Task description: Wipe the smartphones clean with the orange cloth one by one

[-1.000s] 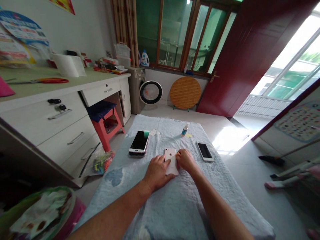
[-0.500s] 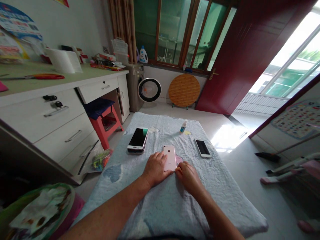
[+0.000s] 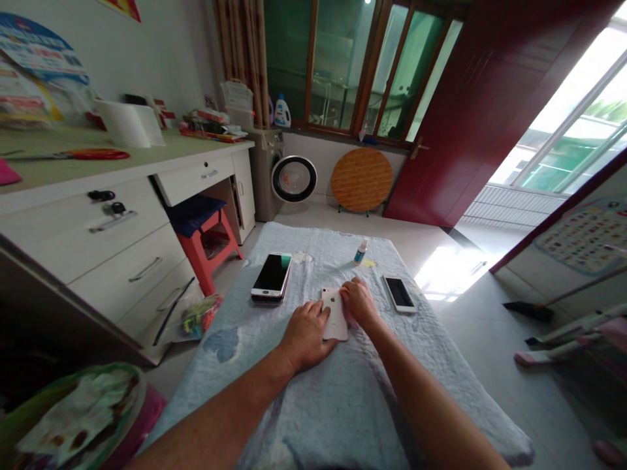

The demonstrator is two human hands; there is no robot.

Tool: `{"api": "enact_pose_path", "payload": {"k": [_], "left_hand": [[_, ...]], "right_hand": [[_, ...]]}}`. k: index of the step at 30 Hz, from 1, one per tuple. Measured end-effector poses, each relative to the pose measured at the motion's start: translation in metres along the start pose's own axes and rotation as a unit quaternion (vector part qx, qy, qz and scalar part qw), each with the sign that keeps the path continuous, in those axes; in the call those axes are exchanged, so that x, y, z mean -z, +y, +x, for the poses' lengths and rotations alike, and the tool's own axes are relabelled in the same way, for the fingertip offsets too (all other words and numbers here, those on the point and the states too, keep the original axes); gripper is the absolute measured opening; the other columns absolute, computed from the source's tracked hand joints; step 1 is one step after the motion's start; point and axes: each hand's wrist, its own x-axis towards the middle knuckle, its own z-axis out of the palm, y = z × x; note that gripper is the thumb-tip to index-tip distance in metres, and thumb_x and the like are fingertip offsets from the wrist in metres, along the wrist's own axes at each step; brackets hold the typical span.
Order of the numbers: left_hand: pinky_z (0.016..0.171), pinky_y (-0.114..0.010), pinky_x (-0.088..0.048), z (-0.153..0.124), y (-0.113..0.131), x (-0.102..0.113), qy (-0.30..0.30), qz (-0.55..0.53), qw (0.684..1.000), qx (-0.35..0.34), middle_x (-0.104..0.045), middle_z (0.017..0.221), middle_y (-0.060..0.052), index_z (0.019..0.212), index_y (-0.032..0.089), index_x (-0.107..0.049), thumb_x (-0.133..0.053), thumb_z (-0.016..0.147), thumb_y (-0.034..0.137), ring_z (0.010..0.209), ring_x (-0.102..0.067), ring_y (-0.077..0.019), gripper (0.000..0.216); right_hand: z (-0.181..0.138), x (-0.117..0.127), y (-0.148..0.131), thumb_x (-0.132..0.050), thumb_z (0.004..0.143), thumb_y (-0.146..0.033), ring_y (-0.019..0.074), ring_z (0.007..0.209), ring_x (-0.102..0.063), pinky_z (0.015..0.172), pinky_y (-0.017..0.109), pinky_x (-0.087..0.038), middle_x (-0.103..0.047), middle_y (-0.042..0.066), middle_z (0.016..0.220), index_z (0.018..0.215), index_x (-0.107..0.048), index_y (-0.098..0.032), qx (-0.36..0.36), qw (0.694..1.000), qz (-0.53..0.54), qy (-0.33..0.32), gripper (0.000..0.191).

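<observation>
Pink phone [image 3: 336, 325] is laid back-up on the pale blue cloth [image 3: 353, 411], in the middle of the covered surface, logo showing. Its left edge is covered by the left hand [image 3: 308, 334]: fingers parted and partly bent, tips rested on the phone's back, thumb set by the lower edge; phone is pressed against the cloth, not lifted. Upper right edge is touched by the right hand [image 3: 360, 303], fingers curled in close; whether anything small is pinched there cannot be told.

Small spray bottle [image 3: 361, 253] is stood upright beyond the hands. A white phone [image 3: 400, 295] is placed to the right, screen up, apart from the right hand. A larger phone [image 3: 273, 274] is stacked at left, dark screen up, on another device, mostly hidden.

Farther out: red stool [image 3: 206, 258] is tucked by the desk [image 3: 122, 245], on which a paper roll [image 3: 126, 125] and red-handled scissors [image 3: 100, 155] are seen. At the back, washing machine [image 3: 264, 179] is left with its door open; a round wooden board [image 3: 361, 179] is propped against the wall.
</observation>
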Motion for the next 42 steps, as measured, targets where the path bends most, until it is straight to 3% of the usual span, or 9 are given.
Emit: {"api": "enact_pose_path", "payload": {"k": [3, 12, 23, 29, 33, 42], "left_hand": [[0.103, -0.043, -0.036, 0.0, 0.0, 0.001, -0.005, -0.006, 1.0, 0.003, -0.054, 0.132, -0.015, 0.125, 0.016, -0.056, -0.063, 0.078, 0.053, 0.118, -0.049, -0.0323, 0.06], [0.101, -0.042, -0.039, 0.0, 0.002, 0.007, -0.015, -0.033, 0.999, 0.014, -0.059, 0.126, -0.011, 0.124, 0.017, -0.056, -0.066, 0.076, 0.054, 0.112, -0.053, -0.031, 0.061], [0.097, -0.043, -0.042, 0.001, 0.002, 0.006, -0.006, -0.042, 0.999, 0.021, -0.061, 0.117, -0.011, 0.112, 0.02, -0.06, -0.07, 0.074, 0.052, 0.109, -0.055, -0.0313, 0.051], [0.097, -0.043, -0.043, 0.002, 0.0, -0.001, 0.034, -0.084, 0.995, 0.047, -0.059, 0.115, -0.01, 0.121, 0.018, -0.049, -0.076, 0.067, 0.049, 0.11, -0.056, -0.0299, 0.068], [0.1, -0.046, -0.041, 0.002, -0.002, -0.007, 0.078, -0.087, 0.989, 0.094, -0.051, 0.126, -0.013, 0.132, 0.019, -0.035, -0.08, 0.056, 0.053, 0.118, -0.051, -0.033, 0.095], [0.106, -0.048, -0.033, 0.002, -0.003, -0.007, 0.057, -0.073, 0.987, 0.135, -0.042, 0.14, -0.019, 0.142, 0.016, -0.023, -0.078, 0.051, 0.056, 0.128, -0.042, -0.039, 0.114]], "right_hand": [[0.008, -0.007, -0.008, -0.049, 0.091, -0.023, 0.0158, 0.083, -0.053, 0.076, 0.025, -0.035, -0.061, 0.006, 0.086, 0.08, -0.071, -0.017, 0.025, 1.0, -0.002, 0.006, 0.026], [0.014, -0.024, -0.03, -0.051, 0.09, -0.018, 0.0154, 0.085, -0.051, 0.081, 0.025, -0.036, -0.06, 0.005, 0.085, 0.075, -0.07, -0.017, 0.192, 0.981, 0.028, -0.015, 0.024], [0.011, -0.018, -0.019, -0.054, 0.09, -0.02, 0.0146, 0.08, -0.05, 0.078, 0.025, -0.035, -0.058, 0.004, 0.079, 0.074, -0.07, -0.017, 0.169, 0.985, 0.019, 0.025, 0.023], [-0.003, -0.015, -0.019, -0.057, 0.089, -0.017, 0.0139, 0.08, -0.049, 0.077, 0.025, -0.037, -0.058, 0.004, 0.082, 0.077, -0.072, -0.019, 0.234, 0.971, 0.043, -0.003, 0.019], [-0.011, -0.006, -0.019, -0.059, 0.088, -0.018, 0.0145, 0.081, -0.049, 0.076, 0.025, -0.037, -0.06, 0.004, 0.085, 0.082, -0.074, -0.02, 0.264, 0.963, 0.035, -0.038, 0.016], [0.02, -0.001, -0.032, -0.052, 0.091, -0.019, 0.0174, 0.087, -0.051, 0.081, 0.027, -0.036, -0.061, 0.007, 0.087, 0.082, -0.074, -0.018, 0.225, 0.971, -0.039, -0.066, 0.024]]}}
